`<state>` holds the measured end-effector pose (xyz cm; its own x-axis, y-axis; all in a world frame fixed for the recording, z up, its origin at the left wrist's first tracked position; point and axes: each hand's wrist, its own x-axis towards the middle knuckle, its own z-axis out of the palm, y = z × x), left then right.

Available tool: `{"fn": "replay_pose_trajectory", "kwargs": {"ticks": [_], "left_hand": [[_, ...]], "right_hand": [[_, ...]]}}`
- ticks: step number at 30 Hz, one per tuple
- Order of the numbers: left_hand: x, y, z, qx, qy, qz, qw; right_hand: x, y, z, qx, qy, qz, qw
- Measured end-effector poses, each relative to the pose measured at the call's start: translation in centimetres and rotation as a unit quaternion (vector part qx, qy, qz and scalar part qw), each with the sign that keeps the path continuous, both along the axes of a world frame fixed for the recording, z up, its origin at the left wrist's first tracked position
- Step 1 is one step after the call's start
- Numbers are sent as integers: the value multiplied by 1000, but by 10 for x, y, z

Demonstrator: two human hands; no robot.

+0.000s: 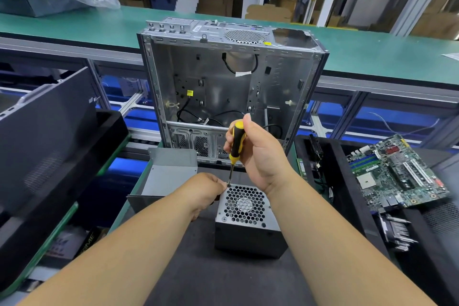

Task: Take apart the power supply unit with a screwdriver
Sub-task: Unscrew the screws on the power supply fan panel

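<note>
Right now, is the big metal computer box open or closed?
Open: the computer case has no side panel, so its nearly bare inside and loose cables show.

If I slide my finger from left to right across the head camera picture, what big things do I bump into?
Dark computer side panel → bent grey metal cover → power supply unit, with the screwdriver above it → green motherboard.
</note>
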<state>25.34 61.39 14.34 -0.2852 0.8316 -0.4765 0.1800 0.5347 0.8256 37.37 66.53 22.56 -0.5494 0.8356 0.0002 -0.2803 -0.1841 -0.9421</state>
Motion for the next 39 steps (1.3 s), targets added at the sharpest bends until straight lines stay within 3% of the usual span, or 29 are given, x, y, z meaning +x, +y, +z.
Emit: {"fn": "replay_pose_trajectory", "kwargs": {"ticks": [12, 18, 27, 33, 39], "left_hand": [[-4, -8, 9, 31, 30, -31, 999], [-10, -17, 15, 147, 131, -91, 976], [-10, -11, 17, 164, 306, -123, 930], [-12, -10, 9, 183, 273, -117, 937], [-17, -9, 1, 114, 39, -93, 988]], "right_hand": [[-3, 3, -1, -9, 34, 79, 996], [5, 5, -3, 37, 6, 59, 998], [4, 5, 0, 62, -35, 37, 997], [3, 7, -1, 62, -30, 21, 997], [1, 8, -3, 57, -17, 25, 998]]}}
